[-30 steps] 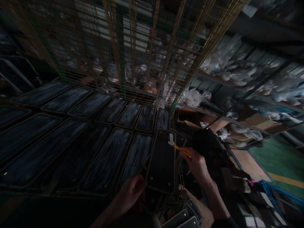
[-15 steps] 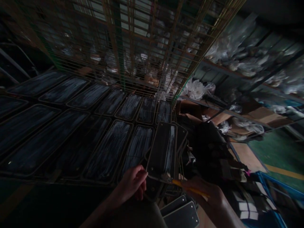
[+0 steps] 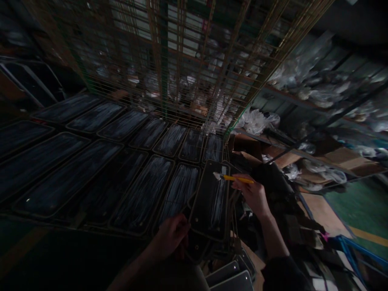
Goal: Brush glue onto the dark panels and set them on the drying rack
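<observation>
A yellow-handled paintbrush (image 3: 238, 178) is in my right hand (image 3: 251, 195), its pale bristles over the upper part of a dark rectangular panel (image 3: 209, 202) with rounded corners. Whitish streaks run lengthwise down the panel's right side; its left side is dark. My left hand (image 3: 172, 234) has its fingers closed at the panel's lower left corner, pinching the edge. Beneath this panel lies another dark panel (image 3: 197, 246), partly covered. To the left, several similar panels (image 3: 142, 192) lie in rows, most with whitish streaks.
A wire mesh cage wall (image 3: 182, 81) stands behind the rows. Shelves with clear plastic bags (image 3: 254, 120) and cardboard boxes are at the right. More panels (image 3: 233, 281) lean low beside my legs. A blue crate (image 3: 360, 258) sits at the lower right.
My right hand has carried the paintbrush from the panel's near end up toward its far end. My left hand stays at the corner. The view has shifted slightly.
</observation>
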